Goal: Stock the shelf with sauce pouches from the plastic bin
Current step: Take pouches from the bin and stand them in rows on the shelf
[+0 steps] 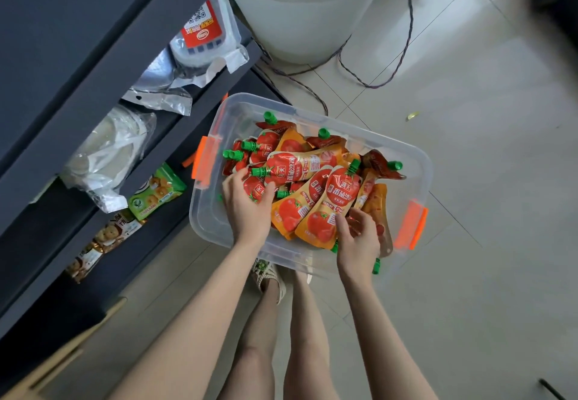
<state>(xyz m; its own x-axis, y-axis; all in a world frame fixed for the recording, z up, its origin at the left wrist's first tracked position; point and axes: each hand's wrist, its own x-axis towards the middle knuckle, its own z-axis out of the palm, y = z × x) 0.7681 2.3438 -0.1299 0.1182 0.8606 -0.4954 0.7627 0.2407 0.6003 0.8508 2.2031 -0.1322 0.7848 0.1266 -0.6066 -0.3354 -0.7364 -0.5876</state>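
A clear plastic bin (215,221) with orange latches stands on the tiled floor and holds several red and orange tomato sauce pouches with green caps. My left hand (247,205) reaches into the bin's left side and its fingers curl round a red pouch (255,188) near its spout. My right hand (358,240) is at the bin's near right side, fingers curled on the lower edge of an orange pouch (328,215). The dark shelf unit (103,64) rises on the left.
The shelves carry clear and silver bags (106,152), a red-labelled pack (203,28), a green biscuit pack (158,191) and brown biscuit packs (106,238). A white tub (306,14) and a loose cord (375,64) lie behind the bin. My legs and sandal are below.
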